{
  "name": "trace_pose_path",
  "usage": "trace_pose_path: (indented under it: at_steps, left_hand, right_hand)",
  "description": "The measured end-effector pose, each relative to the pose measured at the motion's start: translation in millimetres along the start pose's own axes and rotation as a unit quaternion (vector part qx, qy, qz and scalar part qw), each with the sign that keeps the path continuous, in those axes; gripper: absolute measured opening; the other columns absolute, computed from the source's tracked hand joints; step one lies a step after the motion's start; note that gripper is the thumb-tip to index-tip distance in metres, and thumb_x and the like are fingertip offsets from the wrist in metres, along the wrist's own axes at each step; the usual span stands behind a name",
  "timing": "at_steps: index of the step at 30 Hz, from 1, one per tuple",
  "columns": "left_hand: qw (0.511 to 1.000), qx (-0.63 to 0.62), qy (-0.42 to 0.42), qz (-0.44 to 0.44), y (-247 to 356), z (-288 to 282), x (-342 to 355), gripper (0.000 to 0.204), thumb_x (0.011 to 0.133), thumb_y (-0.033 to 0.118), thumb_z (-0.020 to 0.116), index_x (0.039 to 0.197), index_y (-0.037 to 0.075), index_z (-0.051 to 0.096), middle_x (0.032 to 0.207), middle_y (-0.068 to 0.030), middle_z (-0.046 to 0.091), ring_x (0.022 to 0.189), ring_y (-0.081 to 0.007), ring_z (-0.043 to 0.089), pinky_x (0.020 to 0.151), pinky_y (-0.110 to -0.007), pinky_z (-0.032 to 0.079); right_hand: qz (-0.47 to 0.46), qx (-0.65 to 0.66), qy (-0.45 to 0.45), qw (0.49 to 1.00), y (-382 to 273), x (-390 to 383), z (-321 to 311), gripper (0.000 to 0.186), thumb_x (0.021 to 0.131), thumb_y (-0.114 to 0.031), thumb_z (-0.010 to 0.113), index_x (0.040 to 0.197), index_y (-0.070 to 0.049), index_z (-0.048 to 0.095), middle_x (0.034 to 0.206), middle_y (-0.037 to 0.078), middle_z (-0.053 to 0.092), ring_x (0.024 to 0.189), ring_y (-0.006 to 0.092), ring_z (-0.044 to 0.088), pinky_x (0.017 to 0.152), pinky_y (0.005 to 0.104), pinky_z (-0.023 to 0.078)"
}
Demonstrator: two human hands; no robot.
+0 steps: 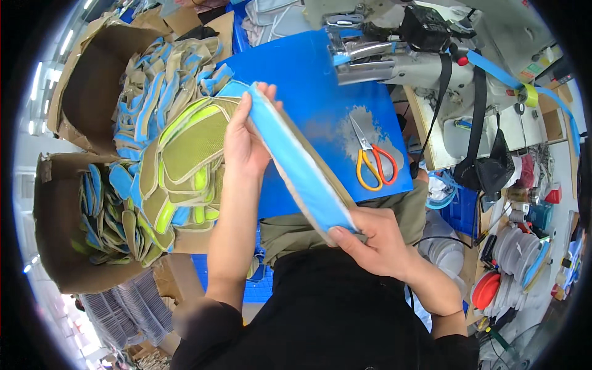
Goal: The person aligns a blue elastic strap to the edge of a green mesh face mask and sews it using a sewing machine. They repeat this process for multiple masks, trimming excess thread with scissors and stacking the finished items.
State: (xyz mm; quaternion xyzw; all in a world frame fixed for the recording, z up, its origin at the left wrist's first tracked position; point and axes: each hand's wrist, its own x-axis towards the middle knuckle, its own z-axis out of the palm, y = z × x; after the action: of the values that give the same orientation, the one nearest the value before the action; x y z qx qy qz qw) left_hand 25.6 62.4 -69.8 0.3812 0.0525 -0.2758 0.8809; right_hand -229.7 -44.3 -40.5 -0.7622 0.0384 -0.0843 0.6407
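Note:
A long light-blue fabric strip (301, 165) with beige edges stretches diagonally between my two hands, in front of my lap. My left hand (248, 139) grips its far upper end between thumb and fingers. At the near lower end, my right hand (381, 240) pinches it with the thumb on top. Left of my left hand lies a heap of olive mesh pads (196, 148) with lime-green and blue parts. On the blue table board (290, 68), to the right of the strip, rest scissors (370, 157) with one orange-red and one yellow handle loop.
Two cardboard boxes stand at left: the upper box (83, 92) beside more blue-and-beige pieces (154, 92), the lower box (58, 216) holding several pads. A sewing machine (398, 65) occupies the far right of the board. Tape rolls (515, 253) are stacked at right.

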Motion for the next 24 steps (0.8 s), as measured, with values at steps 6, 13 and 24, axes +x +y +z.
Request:
trace_pose_path:
  at_steps: [6,13,24]
  left_hand:
    - [0.974,-0.176,-0.128,-0.058,-12,-4,-15,0.05,0.103,0.013,0.059,0.147,-0.004,0.044,0.148,-0.0164,0.054,0.143,-0.0274,0.046,0.121,-0.045,0.04]
    - [0.953,-0.235,-0.181,-0.056,-9,-9,-14,0.055,0.104,0.009,0.055,0.153,-0.004,0.035,0.158,-0.0149,0.042,0.15,-0.0282,0.036,0.126,-0.047,0.03]
    - [0.982,-0.026,-0.016,-0.184,-53,-110,-28,0.054,0.103,0.014,0.057,0.152,0.003,0.038,0.148,-0.0168,0.053,0.141,-0.0316,0.048,0.12,-0.048,0.036]
  right_hand:
    - [0.097,0.063,0.036,0.993,47,-1,4,0.02,0.102,-0.017,0.063,0.101,0.001,0.071,0.08,0.01,0.069,0.071,0.0136,0.063,0.065,0.0323,0.05]
    - [0.082,-0.029,0.09,0.992,47,13,6,0.019,0.098,-0.014,0.067,0.111,0.0,0.07,0.088,0.01,0.072,0.076,0.0173,0.067,0.069,0.0321,0.052]
    - [-0.031,-0.307,0.121,0.944,98,18,-21,0.03,0.086,-0.017,0.076,0.114,-0.007,0.07,0.116,0.013,0.067,0.108,0.0357,0.063,0.093,0.0444,0.05]
